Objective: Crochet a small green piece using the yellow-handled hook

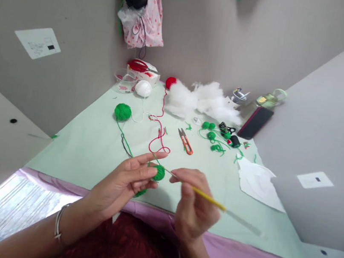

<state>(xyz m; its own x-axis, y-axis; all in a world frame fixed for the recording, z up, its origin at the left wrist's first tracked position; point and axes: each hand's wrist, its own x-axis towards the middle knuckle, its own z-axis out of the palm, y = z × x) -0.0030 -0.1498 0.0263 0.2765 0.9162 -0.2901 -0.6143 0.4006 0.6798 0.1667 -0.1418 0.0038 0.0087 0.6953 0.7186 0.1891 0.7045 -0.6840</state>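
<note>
Between the thumb and fingers of my left hand (135, 173) is a small round green crochet piece (159, 173). A strand of green yarn runs over the raised index finger. My right hand (196, 206) grips a crochet hook (208, 198) with a yellow handle, and its thin metal tip meets the piece's right edge. Another bit of green crochet (140, 193) shows just below my left hand, partly hidden. From the green yarn ball (122, 112), a strand leads down toward my left hand. Orange thread snips (185, 142) lie on the table beyond both hands.
White stuffing (206, 101) heaps at the back, beside a red yarn ball (170, 82) and a white yarn ball (143, 88). Small green crochet balls (211, 136) lie right of centre. A phone (255, 122) leans near a bottle (270, 98). White paper (259, 183) rests at right.
</note>
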